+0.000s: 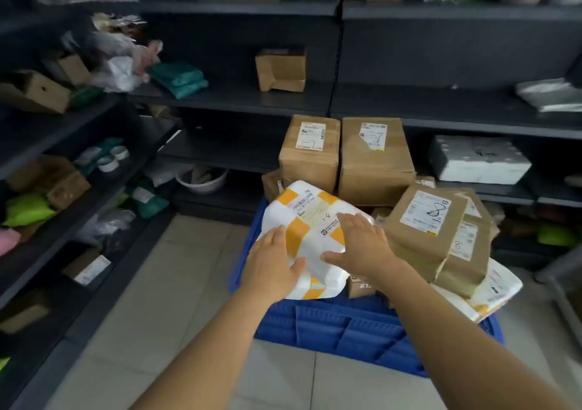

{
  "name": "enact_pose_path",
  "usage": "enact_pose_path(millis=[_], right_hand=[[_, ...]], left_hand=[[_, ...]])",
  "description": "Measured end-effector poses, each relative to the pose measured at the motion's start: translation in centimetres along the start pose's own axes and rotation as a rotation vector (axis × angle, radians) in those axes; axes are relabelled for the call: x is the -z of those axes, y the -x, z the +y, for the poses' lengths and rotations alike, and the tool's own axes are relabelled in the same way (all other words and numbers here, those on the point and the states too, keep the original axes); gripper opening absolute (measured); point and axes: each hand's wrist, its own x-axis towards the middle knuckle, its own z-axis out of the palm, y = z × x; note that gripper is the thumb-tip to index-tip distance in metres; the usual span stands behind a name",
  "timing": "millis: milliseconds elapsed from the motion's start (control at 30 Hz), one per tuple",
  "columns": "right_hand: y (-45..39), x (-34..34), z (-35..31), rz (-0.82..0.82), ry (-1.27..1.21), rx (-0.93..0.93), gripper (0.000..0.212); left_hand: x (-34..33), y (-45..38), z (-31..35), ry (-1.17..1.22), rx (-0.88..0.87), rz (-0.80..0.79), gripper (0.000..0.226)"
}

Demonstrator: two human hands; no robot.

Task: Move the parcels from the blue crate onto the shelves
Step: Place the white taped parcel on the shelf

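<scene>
White parcel point(310, 233) under two hands, blue crate point(340, 327)

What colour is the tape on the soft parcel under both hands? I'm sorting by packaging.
Orange-yellow tape on a white parcel, seen in the head view.

Dim, soft light; blurred, warped edges
</scene>
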Motion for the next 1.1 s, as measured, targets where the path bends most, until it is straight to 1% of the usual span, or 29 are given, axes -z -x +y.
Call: enact_pose_path(millis=[133, 233, 300, 467, 533, 600, 700, 800, 867, 967, 1100], right_hand=[[-2.2, 0.0, 1.7, -0.013, -0.021, -0.088, 0.096], [-4.6, -0.3, 3.1, -0.020, -0.059, -0.127, 0.098], [-6.2, -0.3, 4.0, -0.014, -0.064, -0.138, 0.100], [-9.1, -0.7, 5.9, -0.068, -0.080, -0.118, 0.106], [-10.2, -0.9, 6.8, -0.117, -0.101, -0.118, 0.111], [-11.4, -1.1, 7.7, -0.189, -0.191, -0.115, 0.113], [-12.7, -0.9, 8.3, -0.300, -0.306, -0.068, 0.118], [-13.5, -0.8, 8.4, -0.377, -0.324, 0.004, 0.124], [-13.7, -1.0, 8.5, -0.388, -0.304, 0.042, 0.126], [-14.0, -1.0, 8.5, -0.392, -0.277, 0.094, 0.118], [-13.7, -0.3, 7.9, -0.312, -0.275, 0.144, 0.115]], left_hand=[[-2.0, -2.8, 0.6, 0.089, 0.065, -0.044, 0.083], [-3.8, -4.6, 0.8, 0.204, 0.131, -0.070, 0.088], [-5.1, -5.6, 0.7, 0.276, 0.180, -0.072, 0.092], [-8.2, -6.2, 1.5, 0.473, 0.330, -0.087, 0.104], [-9.0, -6.1, 2.2, 0.532, 0.370, -0.041, 0.106], [-9.6, -6.2, 2.9, 0.564, 0.421, -0.008, 0.108], [-10.4, -6.3, 3.7, 0.656, 0.533, 0.039, 0.106], [-11.1, -6.3, 4.6, 0.726, 0.604, 0.108, 0.106], [-11.2, -6.2, 5.1, 0.749, 0.617, 0.132, 0.111], [-11.3, -6.0, 5.3, 0.796, 0.663, 0.183, 0.112], [-10.5, -5.3, 5.3, 0.847, 0.649, 0.283, 0.106]])
